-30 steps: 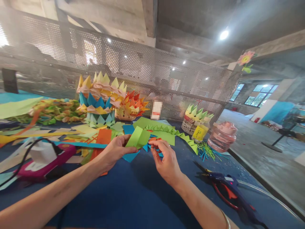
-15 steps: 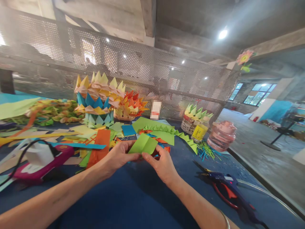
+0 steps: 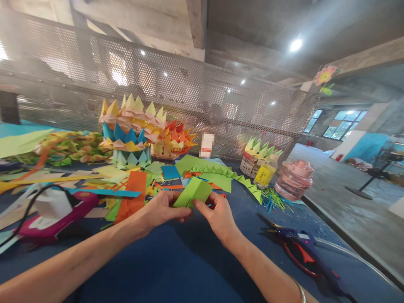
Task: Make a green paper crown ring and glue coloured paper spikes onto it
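Between my two hands is a small piece of green paper (image 3: pixel 193 191) with a crease running through it and its sides angled. My left hand (image 3: pixel 167 208) grips its left lower edge, thumb lying along the near side. On the other side my right hand (image 3: pixel 216 212) pinches the right lower edge between thumb and fingers. The paper is held above the dark blue table (image 3: pixel 189 256). Just beyond it lies a strip of folded green paper points (image 3: pixel 221 170), partly on flat green sheets (image 3: pixel 189 163).
Folded-paper crowns (image 3: pixel 131 143) stand at the back left, with paper scraps (image 3: pixel 107 172) before them. A magenta power strip (image 3: pixel 59 223) lies left. A yellow-labelled bottle (image 3: pixel 265 173), a pink bottle (image 3: pixel 294 180), a glue gun (image 3: pixel 311 252) and scissors (image 3: pixel 267 221) are right.
The green paper has tilted, and its right side now stands up at a sharper angle along the crease. My left thumb has moved slightly down and right.
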